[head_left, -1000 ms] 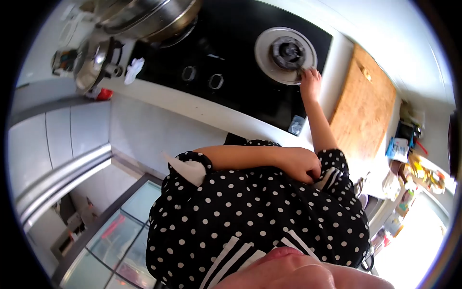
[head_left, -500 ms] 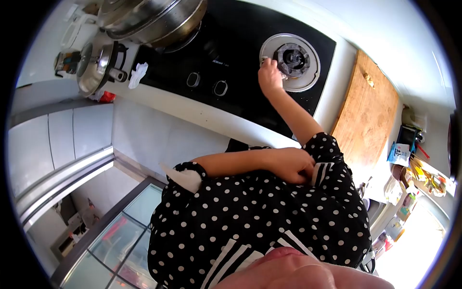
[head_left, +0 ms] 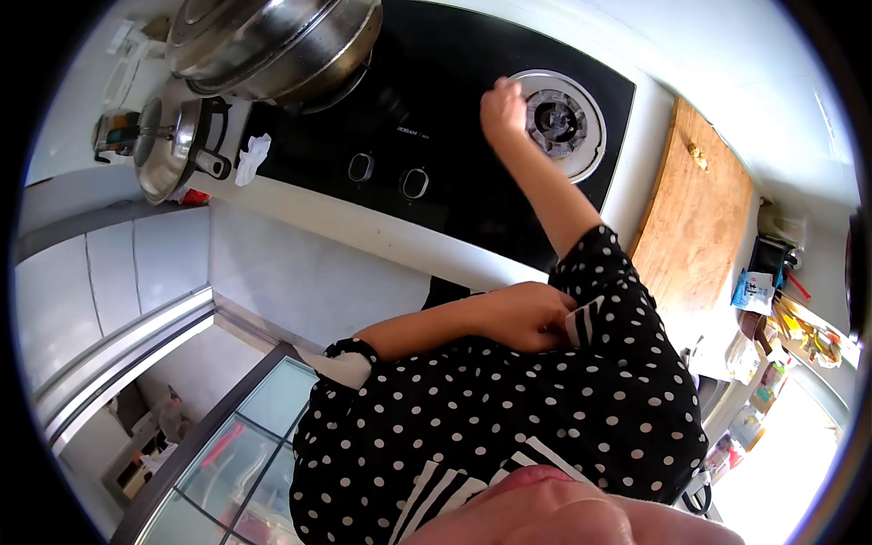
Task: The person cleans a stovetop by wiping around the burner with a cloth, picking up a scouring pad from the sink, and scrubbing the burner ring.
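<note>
My right hand (head_left: 505, 111) reaches over the left edge of the round burner (head_left: 595, 136), with its fingers curled downward. Whatever it may hold is hidden under the fingers. The burner has a pale metal ring around a dark notched burner head (head_left: 556, 123). My left arm lies across my body, and my left hand (head_left: 529, 316) is closed at the striped sleeve cuff (head_left: 586, 322) of my right arm. Both arms come out of a black shirt (head_left: 509, 391) with white dots.
A large steel pot (head_left: 309, 54) stands on the black cooktop's (head_left: 454, 82) left burner. Two knobs (head_left: 415, 183) sit near its front edge. Left of it are a lidded pan (head_left: 173, 150) and a crumpled white tissue (head_left: 253, 159). A wooden board (head_left: 695, 200) lies to the right.
My right hand has moved up and slightly left along the burner's ring, uncovering more of its lower left side. My left hand stays at the cuff. The view has shifted slightly.
</note>
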Demonstrator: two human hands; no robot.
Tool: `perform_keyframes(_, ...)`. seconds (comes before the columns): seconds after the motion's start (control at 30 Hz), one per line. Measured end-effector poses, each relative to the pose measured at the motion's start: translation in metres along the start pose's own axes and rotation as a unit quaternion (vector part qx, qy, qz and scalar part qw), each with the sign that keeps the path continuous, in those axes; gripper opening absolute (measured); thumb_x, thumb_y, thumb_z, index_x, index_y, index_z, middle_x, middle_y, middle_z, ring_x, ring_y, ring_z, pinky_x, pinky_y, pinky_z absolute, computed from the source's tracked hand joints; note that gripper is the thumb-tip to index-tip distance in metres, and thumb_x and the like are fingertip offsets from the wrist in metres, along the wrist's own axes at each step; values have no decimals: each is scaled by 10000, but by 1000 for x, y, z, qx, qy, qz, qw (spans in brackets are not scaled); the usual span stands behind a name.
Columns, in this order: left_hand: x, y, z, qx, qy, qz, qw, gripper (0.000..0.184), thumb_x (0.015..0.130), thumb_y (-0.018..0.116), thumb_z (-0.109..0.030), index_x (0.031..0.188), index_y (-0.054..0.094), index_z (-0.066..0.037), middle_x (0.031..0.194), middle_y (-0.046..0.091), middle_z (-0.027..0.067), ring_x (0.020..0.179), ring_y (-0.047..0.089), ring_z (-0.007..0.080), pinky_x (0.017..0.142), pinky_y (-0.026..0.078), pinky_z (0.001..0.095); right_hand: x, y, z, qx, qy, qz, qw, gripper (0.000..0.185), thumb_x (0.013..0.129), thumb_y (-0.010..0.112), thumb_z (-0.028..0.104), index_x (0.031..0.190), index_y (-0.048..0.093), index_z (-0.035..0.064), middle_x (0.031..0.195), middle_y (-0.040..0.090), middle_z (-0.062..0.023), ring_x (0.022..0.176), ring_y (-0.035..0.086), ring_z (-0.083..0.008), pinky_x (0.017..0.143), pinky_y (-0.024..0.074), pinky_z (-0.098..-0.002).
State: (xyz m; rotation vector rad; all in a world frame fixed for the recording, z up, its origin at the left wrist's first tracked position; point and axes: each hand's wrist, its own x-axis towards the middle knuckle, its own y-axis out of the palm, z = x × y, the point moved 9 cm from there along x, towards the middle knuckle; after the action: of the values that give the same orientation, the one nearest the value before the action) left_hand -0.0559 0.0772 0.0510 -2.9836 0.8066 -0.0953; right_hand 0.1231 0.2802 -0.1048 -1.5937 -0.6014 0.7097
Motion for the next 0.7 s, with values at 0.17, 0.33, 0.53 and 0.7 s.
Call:
perform_keyframes(0.17, 18, 10, 1, 3, -12, 30, 999, 179, 742, 607, -137, 886, 655, -41, 908, 616, 147, 841, 597, 293, 760, 469, 370, -5, -10, -10, -31, -54, 8, 998, 183, 822, 556, 165, 923, 694, 101, 1116, 516, -101, 1019, 515, -250, 795, 515, -327)
perform_keyframes(0.33, 23, 0, 2, 16, 20, -26, 999, 216, 738, 614, -135, 919, 642, -23, 930, 612, 150, 857, 594, 303, 779, 468, 368, 54, -8, -92, 97, 79, 60, 990, 183, 797, 575, 141, 932, 682, 78, 997, 647, -165, 926, 635, -310, 771, 523, -392)
perform_keyframes(0.53, 13, -11, 4, -95, 23, -53, 994, 156, 761, 605, -105, 894, 669, -54, 926, 610, 131, 880, 600, 259, 780, 470, 336, 65, 1, -168, 80, 199, 97, 972, 237, 812, 573, 175, 1008, 664, 77, 1087, 626, -150, 998, 613, -299, 805, 506, -384)
perform_keyframes(0.7, 8, -3, 5, -139, 40, -45, 988, 142, 763, 605, -93, 875, 666, -32, 900, 626, 146, 826, 607, 247, 743, 468, 338, 57, -10, -61, 62, 38, 61, 995, 158, 801, 571, 160, 873, 696, 95, 930, 671, -130, 901, 648, -282, 752, 530, -350)
